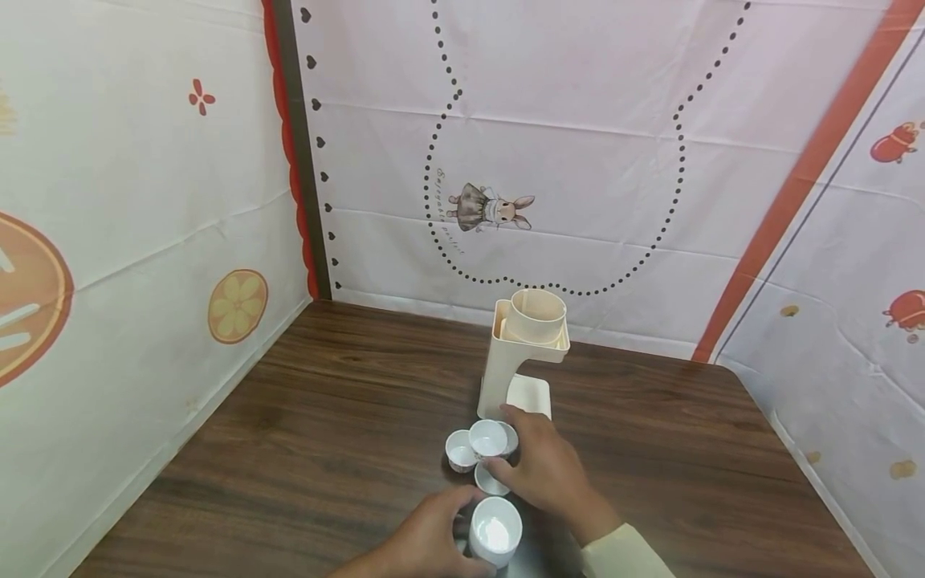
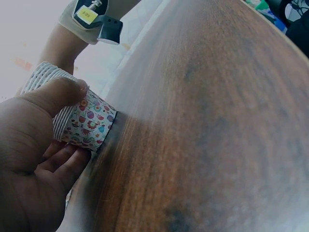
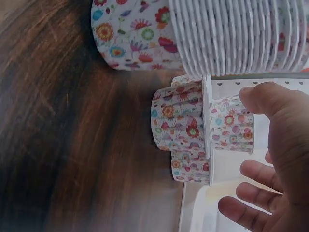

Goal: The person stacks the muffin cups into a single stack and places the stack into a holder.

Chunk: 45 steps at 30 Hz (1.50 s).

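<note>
At a dark wooden table, we see a person's left hand gripping a stack of nested paper cups, thumb on one side and fingers curled round the other; the flowered bases point toward the wood and the rims face up, which we judge keeps the bundle together in one grasp; whether its base touches the table we cannot tell.

Just beyond it, the right hand frames the top cup, which stands mouth up on a cluster of three; its fingers are spread, with the lower ones apart from the cup, though we cannot tell whether the thumb touches.

Beneath, we count a left cup, a near cup and a far cup, the last partly hidden; they stand close together, it seems to us, so that their rims give the upper one a footing.

Behind the cups stands a cream-coloured machine with a round tube on top; a printed cloth with a rabbit hangs as backdrop.
</note>
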Available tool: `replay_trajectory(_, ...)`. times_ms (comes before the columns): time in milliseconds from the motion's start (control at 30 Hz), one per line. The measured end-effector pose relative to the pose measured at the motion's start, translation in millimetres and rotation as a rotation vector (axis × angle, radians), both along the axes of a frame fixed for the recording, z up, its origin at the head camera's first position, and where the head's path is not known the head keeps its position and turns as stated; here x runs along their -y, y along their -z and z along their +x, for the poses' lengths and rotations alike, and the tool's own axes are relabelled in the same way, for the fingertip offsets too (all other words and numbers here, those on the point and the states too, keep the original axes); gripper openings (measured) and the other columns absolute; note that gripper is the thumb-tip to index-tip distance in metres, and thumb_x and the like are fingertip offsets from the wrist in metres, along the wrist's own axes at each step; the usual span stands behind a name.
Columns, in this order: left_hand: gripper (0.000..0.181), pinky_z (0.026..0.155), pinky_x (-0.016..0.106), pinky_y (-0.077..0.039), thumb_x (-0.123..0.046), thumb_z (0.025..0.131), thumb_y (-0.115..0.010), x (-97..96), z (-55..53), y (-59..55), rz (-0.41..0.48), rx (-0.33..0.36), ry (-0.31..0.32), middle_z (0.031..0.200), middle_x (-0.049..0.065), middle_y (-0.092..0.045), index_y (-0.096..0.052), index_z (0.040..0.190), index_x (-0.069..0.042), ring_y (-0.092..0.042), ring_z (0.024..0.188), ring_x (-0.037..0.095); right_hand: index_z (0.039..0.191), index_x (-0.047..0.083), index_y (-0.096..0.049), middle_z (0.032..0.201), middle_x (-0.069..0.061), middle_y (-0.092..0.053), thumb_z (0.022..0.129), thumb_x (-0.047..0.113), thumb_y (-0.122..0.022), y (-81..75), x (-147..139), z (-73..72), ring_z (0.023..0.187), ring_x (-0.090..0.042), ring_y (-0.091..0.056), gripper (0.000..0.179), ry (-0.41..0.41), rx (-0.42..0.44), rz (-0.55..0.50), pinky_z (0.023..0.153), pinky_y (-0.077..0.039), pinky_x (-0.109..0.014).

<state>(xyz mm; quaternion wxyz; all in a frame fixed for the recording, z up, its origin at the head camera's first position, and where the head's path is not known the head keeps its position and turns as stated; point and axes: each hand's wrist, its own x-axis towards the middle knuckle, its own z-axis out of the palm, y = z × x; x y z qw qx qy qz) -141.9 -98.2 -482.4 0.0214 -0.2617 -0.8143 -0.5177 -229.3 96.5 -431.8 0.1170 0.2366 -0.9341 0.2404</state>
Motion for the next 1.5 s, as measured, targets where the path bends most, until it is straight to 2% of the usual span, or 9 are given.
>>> replay_trajectory(233,0.059,0.082,0.025,-0.054,-0.021,0.069,-0.095,0.6,0.3,0.5,0.01,0.011,0.004,0.106,-0.017,-0.066,-0.065,0.119,-0.017,-0.062,0.096,0.001,0.142,0.015,-0.057,0.12,0.002,-0.065,0.076,0.042,-0.087,1.0,6,0.4,0.113,-0.021,-0.062,0.077,-0.004,0.007,-0.005,0.08,-0.054,-0.045)
replay_trajectory(467,0.057,0.083,0.024,-0.053,-0.02,0.068,-0.095,0.6,1.3,-1.9,-0.006,0.009,-0.001,0.104,-0.018,-0.065,-0.065,0.117,-0.017,-0.061,0.094,0.001,0.141,0.014,-0.057,0.12,0.0,-0.066,0.077,0.044,-0.086,-0.5,12,0.4,0.114,-0.021,-0.061,0.076,-0.011,-0.018,0.014,0.079,-0.055,-0.044)
replay_trajectory(833,0.057,0.082,0.024,-0.055,-0.02,0.068,-0.095,0.4,1.4,-3.1,0.009,0.044,0.006,0.104,-0.017,-0.065,-0.065,0.117,-0.016,-0.062,0.095,0.001,0.141,0.015,-0.057,0.118,0.002,-0.067,0.078,0.044,-0.086,-2.1,11,1.8,0.111,-0.02,-0.062,0.075,0.009,-0.017,0.004,0.076,-0.054,-0.043)
replay_trajectory(1267,0.059,0.085,0.025,-0.052,-0.024,0.068,-0.096,0.8,0.5,-0.5,-0.027,0.036,0.002,0.104,-0.019,-0.066,-0.066,0.119,-0.019,-0.061,0.095,0.0,0.14,0.015,-0.059,0.115,0.002,-0.068,0.075,0.044,-0.088,-15.6,5,9.3,0.108,-0.019,-0.064,0.077,-0.004,-0.07,0.019,0.071,-0.054,-0.042)
replay_trajectory(1500,0.059,0.084,0.025,-0.052,-0.025,0.068,-0.096,1.0,0.1,-1.1,-0.035,0.031,-0.001,0.103,-0.02,-0.065,-0.065,0.118,-0.019,-0.061,0.093,0.0,0.14,0.018,-0.058,0.118,0.005,-0.067,0.075,0.042,-0.089,-24.8,-2,19.4,0.11,-0.019,-0.063,0.077,-0.011,-0.054,0.025,0.072,-0.054,-0.042)
